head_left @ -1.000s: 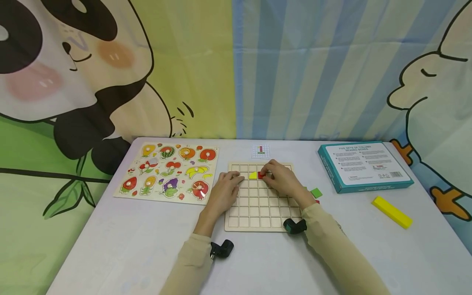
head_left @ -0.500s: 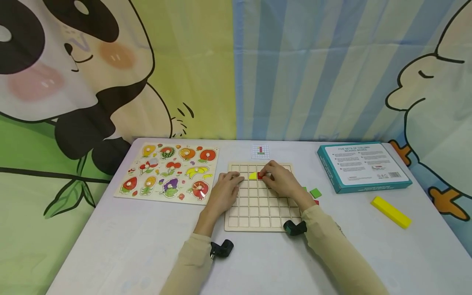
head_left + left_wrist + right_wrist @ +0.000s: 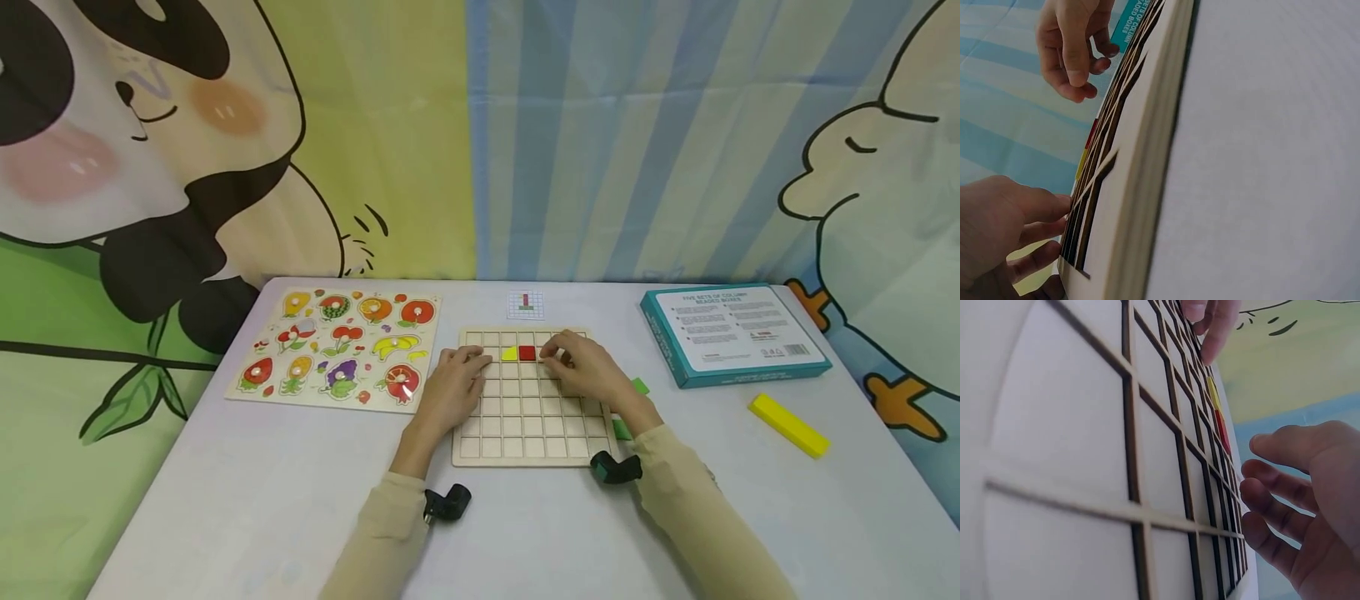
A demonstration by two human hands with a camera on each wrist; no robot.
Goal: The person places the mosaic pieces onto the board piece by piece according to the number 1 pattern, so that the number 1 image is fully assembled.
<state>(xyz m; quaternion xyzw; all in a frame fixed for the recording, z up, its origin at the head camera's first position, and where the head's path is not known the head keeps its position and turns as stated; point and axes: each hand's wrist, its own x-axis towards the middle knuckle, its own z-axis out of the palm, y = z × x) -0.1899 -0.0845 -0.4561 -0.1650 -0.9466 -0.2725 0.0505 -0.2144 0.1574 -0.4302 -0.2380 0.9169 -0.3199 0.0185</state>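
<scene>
A pale wooden grid board (image 3: 512,427) lies on the table between both hands. In its second row from the back, a yellow tile (image 3: 509,353) and a red tile (image 3: 527,353) sit side by side. My left hand (image 3: 453,387) rests its fingertips at the board's left edge, holding no tile. Just right of the red tile, my right hand (image 3: 588,368) hovers over the grid. In the right wrist view its fingers (image 3: 1279,509) are loosely bent and apart, with nothing between them. Green tiles (image 3: 622,430) lie right of the board, partly hidden by the right forearm.
Behind the board lies a small printed grid card (image 3: 526,305). A fruit puzzle board (image 3: 341,348) is at the left. To the right are a teal box (image 3: 738,335) and a yellow bar (image 3: 789,426). A printed curtain (image 3: 600,142) hangs behind the table.
The right hand has let go of the red tile and moved slightly right, leaving the tile in full sight beside the yellow one. The left hand stays at the board's edge.
</scene>
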